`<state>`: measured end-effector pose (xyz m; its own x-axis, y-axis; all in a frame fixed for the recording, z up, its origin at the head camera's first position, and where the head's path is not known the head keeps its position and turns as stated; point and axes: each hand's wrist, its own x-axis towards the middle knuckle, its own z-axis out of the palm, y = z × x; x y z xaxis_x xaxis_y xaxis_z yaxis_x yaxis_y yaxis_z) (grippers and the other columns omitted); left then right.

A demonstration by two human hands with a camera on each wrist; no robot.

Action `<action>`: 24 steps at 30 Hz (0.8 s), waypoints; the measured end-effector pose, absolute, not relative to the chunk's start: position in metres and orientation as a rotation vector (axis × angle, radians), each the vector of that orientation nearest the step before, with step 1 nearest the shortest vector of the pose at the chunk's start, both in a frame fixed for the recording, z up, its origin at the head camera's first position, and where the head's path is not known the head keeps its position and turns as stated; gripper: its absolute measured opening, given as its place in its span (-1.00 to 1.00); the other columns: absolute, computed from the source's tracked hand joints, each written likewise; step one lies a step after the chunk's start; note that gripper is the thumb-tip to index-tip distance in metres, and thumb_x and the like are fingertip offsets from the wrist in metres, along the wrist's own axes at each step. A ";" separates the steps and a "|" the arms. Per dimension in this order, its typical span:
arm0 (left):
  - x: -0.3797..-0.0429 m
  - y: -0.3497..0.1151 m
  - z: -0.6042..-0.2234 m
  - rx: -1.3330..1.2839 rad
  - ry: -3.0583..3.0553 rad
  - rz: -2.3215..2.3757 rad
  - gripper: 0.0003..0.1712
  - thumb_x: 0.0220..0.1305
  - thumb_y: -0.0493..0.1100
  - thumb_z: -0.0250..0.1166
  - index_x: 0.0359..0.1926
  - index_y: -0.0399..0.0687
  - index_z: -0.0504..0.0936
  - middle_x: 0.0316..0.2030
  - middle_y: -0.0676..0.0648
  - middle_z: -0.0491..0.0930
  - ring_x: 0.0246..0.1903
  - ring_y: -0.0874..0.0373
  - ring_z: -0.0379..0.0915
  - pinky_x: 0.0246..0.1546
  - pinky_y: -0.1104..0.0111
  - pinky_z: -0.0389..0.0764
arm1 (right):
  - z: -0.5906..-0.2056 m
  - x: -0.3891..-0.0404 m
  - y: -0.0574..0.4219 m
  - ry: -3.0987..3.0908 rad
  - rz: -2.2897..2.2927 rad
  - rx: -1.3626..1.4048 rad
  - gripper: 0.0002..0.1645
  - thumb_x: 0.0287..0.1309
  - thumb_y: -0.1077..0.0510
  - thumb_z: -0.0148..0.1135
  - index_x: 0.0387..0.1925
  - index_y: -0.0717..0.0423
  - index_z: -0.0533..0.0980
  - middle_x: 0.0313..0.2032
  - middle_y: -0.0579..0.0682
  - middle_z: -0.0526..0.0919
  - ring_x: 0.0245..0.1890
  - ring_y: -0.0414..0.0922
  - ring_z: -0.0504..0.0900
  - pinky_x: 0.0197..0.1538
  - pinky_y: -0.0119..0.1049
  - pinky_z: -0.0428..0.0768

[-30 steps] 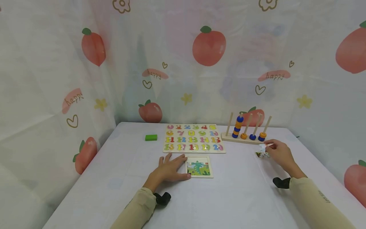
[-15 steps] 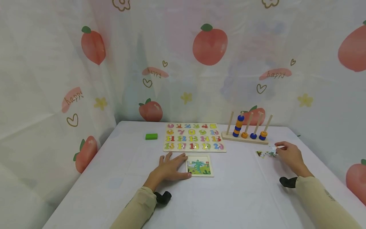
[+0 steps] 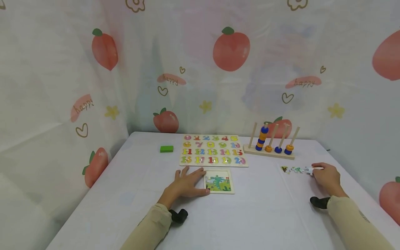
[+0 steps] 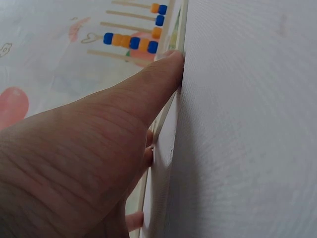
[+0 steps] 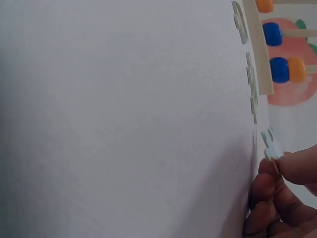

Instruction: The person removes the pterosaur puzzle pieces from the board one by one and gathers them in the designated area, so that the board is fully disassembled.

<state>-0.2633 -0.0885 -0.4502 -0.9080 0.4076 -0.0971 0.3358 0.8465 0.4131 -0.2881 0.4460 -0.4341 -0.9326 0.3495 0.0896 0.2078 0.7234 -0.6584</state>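
My left hand point(image 3: 184, 185) lies spread at the left side of a small framed dinosaur jigsaw puzzle point(image 3: 218, 183). Its thumb touches the near left corner and a fingertip the far left corner; the left wrist view shows the thumb point(image 4: 158, 74) on the frame's edge. At the right of the table, my right hand point(image 3: 327, 177) pinches a pale jigsaw piece point(image 5: 270, 145) between thumb and fingers, tilted up in the right wrist view. Beside it, several loose jigsaw pieces point(image 3: 297, 169) lie in a row to the left.
Behind the puzzle lies a number board point(image 3: 214, 150) with colourful numerals. A wooden peg stacker point(image 3: 269, 153) with blue and orange beads stands at the back right. A green block point(image 3: 166, 149) sits left of the board. Patterned cloth point(image 3: 231, 104) encloses the white table point(image 3: 243, 215).
My right hand has moved right and slightly nearer with the pinched piece, uncovering the loose pieces beside it. My left hand has stayed at the puzzle.
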 end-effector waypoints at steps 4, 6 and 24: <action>-0.263 -0.089 -0.450 0.573 2.846 0.587 0.02 0.31 0.49 0.35 0.65 0.25 0.31 0.66 0.12 0.15 0.65 -0.31 -0.28 0.54 -0.32 -0.27 | -0.436 -0.290 0.445 -2.738 0.984 -0.453 -0.45 0.29 0.32 -0.04 0.24 0.56 0.43 -0.15 0.45 0.62 -0.20 0.20 0.48 -0.31 -0.14 0.43; -0.263 -0.088 -0.451 0.573 2.849 0.584 0.02 0.31 0.49 0.35 0.65 0.25 0.31 0.66 0.13 0.15 0.65 -0.30 -0.27 0.54 -0.32 -0.27 | -0.435 -0.290 0.444 -2.750 0.978 -0.458 -0.45 0.28 0.33 -0.04 0.24 0.57 0.42 -0.09 0.50 0.59 -0.16 0.24 0.47 -0.29 -0.13 0.43; -0.263 -0.088 -0.450 0.559 2.839 0.579 0.02 0.31 0.49 0.35 0.65 0.26 0.31 0.66 0.13 0.14 0.66 -0.30 -0.28 0.54 -0.32 -0.28 | -0.435 -0.290 0.441 -2.773 0.980 -0.493 -0.44 0.32 0.32 -0.04 0.28 0.60 0.34 0.13 0.63 0.46 0.05 0.45 0.47 0.00 0.24 0.54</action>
<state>-0.2634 -0.0882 -0.4498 -0.9108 0.3982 -0.1089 0.3238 0.8527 0.4100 -0.2896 0.4409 -0.4351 -0.9330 0.3576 0.0396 0.2533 0.7312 -0.6334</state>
